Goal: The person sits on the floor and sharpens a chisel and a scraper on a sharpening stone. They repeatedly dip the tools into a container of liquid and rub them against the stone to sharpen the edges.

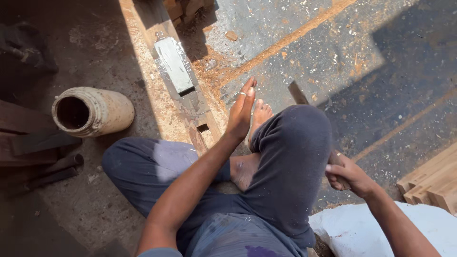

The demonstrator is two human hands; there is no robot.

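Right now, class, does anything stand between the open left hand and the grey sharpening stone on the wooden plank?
Nothing visible does. The left hand is open and raised; only bare plank lies between it and the sharpening stone. The right hand grips a wooden handle beyond the raised knee.

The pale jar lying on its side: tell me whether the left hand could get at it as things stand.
Probably yes. The left hand is open, holding nothing, raised above the wooden beam. The jar lies on bare floor across the beam, with nothing between them; the bent left knee sits lower.
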